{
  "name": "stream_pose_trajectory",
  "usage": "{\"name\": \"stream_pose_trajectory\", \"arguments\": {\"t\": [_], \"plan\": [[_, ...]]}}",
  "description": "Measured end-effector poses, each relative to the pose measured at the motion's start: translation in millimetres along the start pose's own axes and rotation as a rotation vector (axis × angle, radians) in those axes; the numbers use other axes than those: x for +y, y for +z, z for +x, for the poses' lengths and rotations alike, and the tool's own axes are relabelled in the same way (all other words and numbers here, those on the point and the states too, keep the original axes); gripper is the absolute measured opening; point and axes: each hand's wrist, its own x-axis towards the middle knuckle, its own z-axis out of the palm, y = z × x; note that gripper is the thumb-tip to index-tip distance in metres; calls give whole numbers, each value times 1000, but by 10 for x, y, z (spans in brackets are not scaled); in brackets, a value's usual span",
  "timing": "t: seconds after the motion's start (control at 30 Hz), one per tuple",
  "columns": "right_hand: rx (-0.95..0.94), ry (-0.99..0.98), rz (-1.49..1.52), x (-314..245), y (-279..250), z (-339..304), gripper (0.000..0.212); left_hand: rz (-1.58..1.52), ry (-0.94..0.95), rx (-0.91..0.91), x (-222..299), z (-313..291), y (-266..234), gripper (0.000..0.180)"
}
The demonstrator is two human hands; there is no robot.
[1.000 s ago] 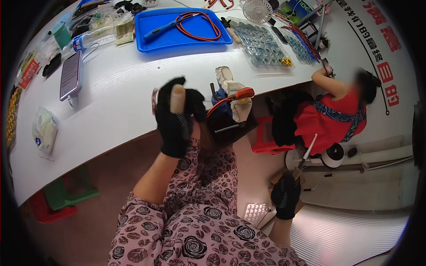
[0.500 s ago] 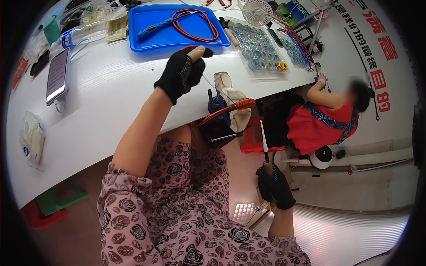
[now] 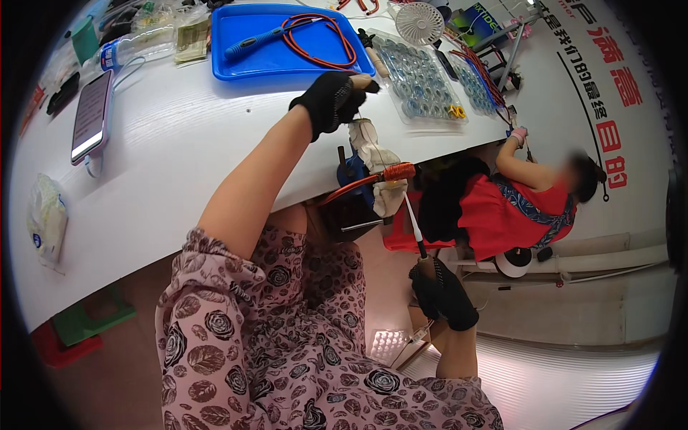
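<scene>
My left hand (image 3: 334,102), in a black glove with bare fingertips, is closed in a pinch above the table edge. A thin strand (image 3: 362,122) runs down from it toward an orange-red wrapped coil (image 3: 398,171) on a reddish cord (image 3: 351,190). A blue clamp (image 3: 351,169) padded with white cloth (image 3: 373,152) stands at the coil. My right hand (image 3: 443,295), also black-gloved, grips a brown-handled tool (image 3: 417,231) with a slim pale shaft, like a soldering iron. Its tip is at the coil's underside; whether it touches is too small to tell.
On the white table, a blue tray (image 3: 251,70) holds a blue-handled tool (image 3: 254,44) and a red cord. A phone (image 3: 93,118) lies left; a sheet of clear round pieces (image 3: 423,86) and a small fan (image 3: 419,24) lie right. A person in red (image 3: 494,215) works beyond.
My left hand has moved right, closer above the cloth. The tool in my right hand has swung up and left, bringing its tip to the coil.
</scene>
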Motion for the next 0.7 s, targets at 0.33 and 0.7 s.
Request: {"name": "stream_pose_trajectory", "arguments": {"t": [0.33,0.7], "plan": [[-128,-79,-92,-502,-53,475,18,203,-116,-170,-50,463,145,25],[133,-437,-817,-7,56,209,27,166,206,-142,-82,23,187,39]]}}
